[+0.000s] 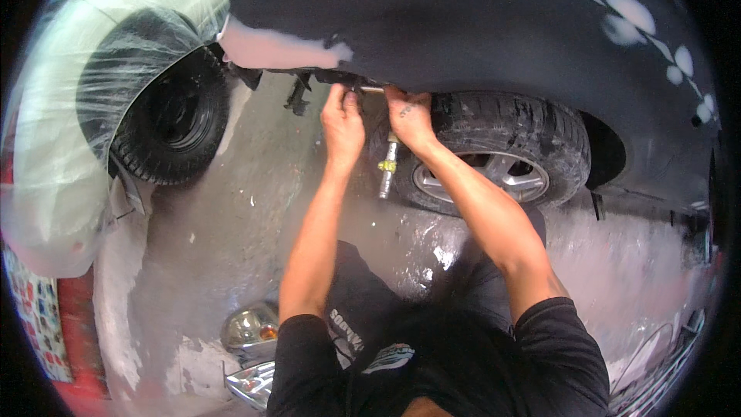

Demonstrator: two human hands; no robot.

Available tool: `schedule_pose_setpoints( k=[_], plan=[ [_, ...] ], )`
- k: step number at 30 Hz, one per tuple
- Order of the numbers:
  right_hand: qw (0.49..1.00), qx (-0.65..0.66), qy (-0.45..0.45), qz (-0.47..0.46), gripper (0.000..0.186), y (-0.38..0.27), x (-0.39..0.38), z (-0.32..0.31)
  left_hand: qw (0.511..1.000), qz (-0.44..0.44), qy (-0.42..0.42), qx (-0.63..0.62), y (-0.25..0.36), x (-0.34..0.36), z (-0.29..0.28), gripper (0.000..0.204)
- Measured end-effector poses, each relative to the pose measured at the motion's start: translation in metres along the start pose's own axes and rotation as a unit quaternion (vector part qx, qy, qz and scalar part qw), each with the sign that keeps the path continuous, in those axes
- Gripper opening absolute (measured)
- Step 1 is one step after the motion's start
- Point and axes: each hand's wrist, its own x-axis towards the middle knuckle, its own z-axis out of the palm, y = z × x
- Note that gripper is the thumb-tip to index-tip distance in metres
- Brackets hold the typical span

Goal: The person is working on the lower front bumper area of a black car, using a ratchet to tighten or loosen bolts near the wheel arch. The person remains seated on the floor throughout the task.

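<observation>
Both of my hands are raised to the lower edge of a dark grey car body [478, 23], beside its front wheel. My right hand [411, 117] is closed around a silver metal tool [387, 174]; its cylindrical end, with a yellow-green band, hangs below my fist. A thin bright metal rod [373, 90] runs between my two hands, just under the panel edge. My left hand [342, 125] is closed at the rod's left end, thumb and fingers pressed together. What its fingertips hold is hidden by the hand and the body edge.
The tyre [494, 123] with its alloy wheel stands right beside my right hand. A pinkish filler patch [278, 50] marks the panel above. Left stands a pale car under plastic film [58, 108], with a black wheel [177, 116]. A headlight [253, 326] lies near my left elbow.
</observation>
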Motion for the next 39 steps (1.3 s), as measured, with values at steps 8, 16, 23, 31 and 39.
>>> schedule_pose_setpoints(
  k=[8,16,23,31,39],
  plan=[
    [0.991,0.04,-0.014,0.128,0.019,-0.029,-0.003,-0.013,0.901,-0.36,-0.24,0.029,0.054,0.055,-0.037,0.015],
    [0.914,0.26,0.053,0.307,0.029,-0.044,0.004,-0.034,0.953,-0.277,-0.07,-0.099,0.037,0.007,-0.015,0.012],
    [0.887,0.284,0.011,0.365,0.027,-0.017,0.004,-0.021,0.956,-0.154,0.006,-0.248,-0.01,-0.011,0.005,0.014],
    [0.788,0.406,-0.002,0.463,0.023,-0.011,0.015,-0.011,0.966,-0.096,0.032,-0.237,-0.019,-0.011,0.011,0.014],
    [0.543,0.599,-0.047,0.587,0.021,-0.015,0.039,-0.033,0.982,-0.048,0.043,-0.18,-0.034,-0.01,0.011,0.015]
  ],
)
